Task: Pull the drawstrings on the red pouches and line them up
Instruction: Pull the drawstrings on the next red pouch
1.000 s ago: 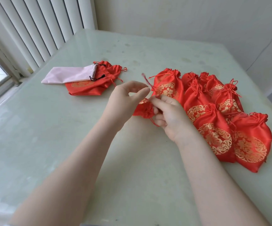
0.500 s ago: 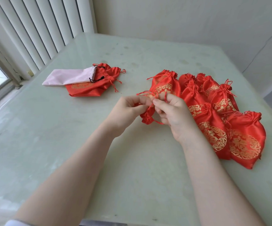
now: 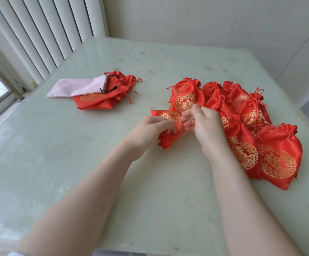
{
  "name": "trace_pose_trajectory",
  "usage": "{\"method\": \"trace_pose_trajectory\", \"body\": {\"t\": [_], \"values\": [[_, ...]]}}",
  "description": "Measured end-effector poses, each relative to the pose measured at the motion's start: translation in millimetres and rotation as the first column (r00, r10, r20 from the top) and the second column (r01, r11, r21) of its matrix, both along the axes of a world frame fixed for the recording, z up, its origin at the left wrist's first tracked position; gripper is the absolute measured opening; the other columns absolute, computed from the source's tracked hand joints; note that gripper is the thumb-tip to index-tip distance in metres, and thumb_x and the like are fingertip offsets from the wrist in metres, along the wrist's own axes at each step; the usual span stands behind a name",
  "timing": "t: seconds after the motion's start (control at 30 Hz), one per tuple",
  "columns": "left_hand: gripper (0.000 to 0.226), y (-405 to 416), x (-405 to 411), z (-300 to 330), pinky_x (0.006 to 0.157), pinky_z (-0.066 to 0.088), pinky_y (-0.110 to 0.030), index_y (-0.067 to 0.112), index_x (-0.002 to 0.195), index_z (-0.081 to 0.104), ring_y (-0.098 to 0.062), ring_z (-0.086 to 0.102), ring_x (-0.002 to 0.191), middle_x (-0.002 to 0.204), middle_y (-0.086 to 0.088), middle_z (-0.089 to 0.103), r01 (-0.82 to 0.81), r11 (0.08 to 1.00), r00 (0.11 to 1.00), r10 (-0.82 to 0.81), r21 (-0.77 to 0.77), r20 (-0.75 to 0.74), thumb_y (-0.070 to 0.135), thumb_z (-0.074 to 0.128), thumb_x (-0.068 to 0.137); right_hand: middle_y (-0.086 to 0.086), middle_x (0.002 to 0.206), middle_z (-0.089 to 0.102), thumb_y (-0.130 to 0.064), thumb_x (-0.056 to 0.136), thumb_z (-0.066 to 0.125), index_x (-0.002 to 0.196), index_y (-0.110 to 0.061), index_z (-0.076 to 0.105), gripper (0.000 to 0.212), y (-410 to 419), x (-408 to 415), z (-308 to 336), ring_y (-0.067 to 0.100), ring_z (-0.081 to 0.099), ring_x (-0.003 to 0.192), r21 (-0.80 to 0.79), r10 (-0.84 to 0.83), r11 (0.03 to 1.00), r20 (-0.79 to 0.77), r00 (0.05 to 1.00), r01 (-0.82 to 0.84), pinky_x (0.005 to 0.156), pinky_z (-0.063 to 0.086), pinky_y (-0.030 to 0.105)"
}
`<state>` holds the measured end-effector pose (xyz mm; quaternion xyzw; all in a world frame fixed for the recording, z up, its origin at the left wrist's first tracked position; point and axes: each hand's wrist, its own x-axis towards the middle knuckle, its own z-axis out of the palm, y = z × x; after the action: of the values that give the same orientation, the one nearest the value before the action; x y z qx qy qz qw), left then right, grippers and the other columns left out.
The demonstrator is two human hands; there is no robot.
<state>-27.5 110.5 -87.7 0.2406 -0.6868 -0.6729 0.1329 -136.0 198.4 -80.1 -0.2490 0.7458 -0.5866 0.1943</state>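
Pinching one red pouch [image 3: 170,126] (gold medallion, gathered neck), both hands: left [image 3: 150,130], right [image 3: 203,126].

Left hand [image 3: 150,130] and right hand [image 3: 204,126] close together, fingers curled pinching, forearms extended

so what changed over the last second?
The held red pouch came down from mid-air onto the table beside the lined-up row; left hand and right hand still grip it. The pile with the pink pouch stayed put.
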Motion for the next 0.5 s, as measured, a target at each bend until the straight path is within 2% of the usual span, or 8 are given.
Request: {"method": "trace_pose_trajectory", "body": {"t": [0.07,0.1,0.13,0.23,0.37,0.43,0.5], "values": [[0.031,0.5,-0.9,-0.7,0.047,0.037,-0.015,0.004,0.066,0.057,-0.006,0.042,0.043,0.044,0.011,0.044,-0.001,0.996,0.999,0.006,-0.086,0.054,0.015,0.048,0.094,-0.014,0.063,0.059,-0.026,0.098,0.039,0.070,-0.017,0.065,0.039,4.2,-4.4,3.7,-0.002,0.051,0.057,0.041,-0.052,0.997,-0.189,0.981,0.061,0.062,0.041,0.022],[0.031,0.6,-1.2,-1.4,0.047,0.037,-0.015,0.007,0.066,0.058,-0.005,0.042,0.042,0.043,0.012,0.043,0.015,0.992,0.997,-0.006,-0.126,0.076,0.016,0.049,0.095,-0.016,0.061,0.056,-0.026,0.098,0.041,0.070,-0.018,0.066,0.038,6.2,-5.8,6.1,-0.006,0.049,0.055,0.037,-0.062,0.997,-0.221,0.973,0.072,0.062,0.038,0.021],[0.032,0.6,-1.0,-2.1,0.048,0.037,-0.016,0.010,0.064,0.058,-0.005,0.041,0.042,0.042,0.013,0.043,0.037,0.986,0.995,-0.022,-0.162,0.095,0.016,0.049,0.094,-0.017,0.057,0.054,-0.026,0.098,0.042,0.069,-0.018,0.066,0.038,7.4,-6.7,7.7,-0.006,0.047,0.051,0.014,-0.053,0.998,-0.197,0.979,0.057,0.060,0.036,0.020],[0.033,1.4,0.1,-4.0,0.048,0.034,-0.015,0.019,0.056,0.049,-0.003,0.039,0.043,0.044,0.012,0.042,0.101,0.965,0.991,-0.076,-0.241,0.111,0.021,0.053,0.089,-0.006,0.051,0.043,-0.019,0.098,0.043,0.071,-0.014,0.065,0.035,7.7,-0.1,12.2,0.000,0.036,0.040,-0.138,0.072,0.988,0.040,0.997,-0.066,0.046,0.031,0.013],[0.020,2.7,1.1,-3.3,0.059,0.035,-0.024,0.015,0.063,0.052,-0.009,0.041,0.057,0.062,0.007,0.045,0.169,0.931,0.983,-0.134,-0.322,0.127,0.029,0.043,0.072,-0.002,0.056,0.054,-0.009,0.095,0.047,0.076,-0.014,0.064,0.026,5.3,9.0,12.5,0.001,0.046,0.045,-0.141,0.175,0.974,-0.017,0.984,-0.175,0.048,0.038,0.012],[0.025,3.2,1.7,-3.1,0.061,0.036,-0.023,0.012,0.070,0.057,-0.008,0.043,0.059,0.061,0.009,0.049,0.176,0.935,0.981,-0.139,-0.308,0.138,0.032,0.044,0.073,-0.006,0.058,0.060,-0.006,0.093,0.049,0.081,-0.014,0.066,0.022,4.7,12.5,12.2,0.001,0.053,0.052,-0.154,0.253,0.955,-0.033,0.967,-0.255,0.053,0.043,0.013],[0.029,2.5,1.9,-4.1,0.060,0.036,-0.024,0.010,0.070,0.059,-0.006,0.043,0.055,0.055,0.012,0.048,0.164,0.935,0.980,-0.117,-0.313,0.163,0.034,0.050,0.083,-0.008,0.063,0.065,-0.005,0.092,0.051,0.088,-0.013,0.066,0.018,3.8,16.7,12.4,0.000,0.059,0.062,-0.171,0.348,0.921,-0.042,0.936,-0.350,0.060,0.047,0.014]]}}
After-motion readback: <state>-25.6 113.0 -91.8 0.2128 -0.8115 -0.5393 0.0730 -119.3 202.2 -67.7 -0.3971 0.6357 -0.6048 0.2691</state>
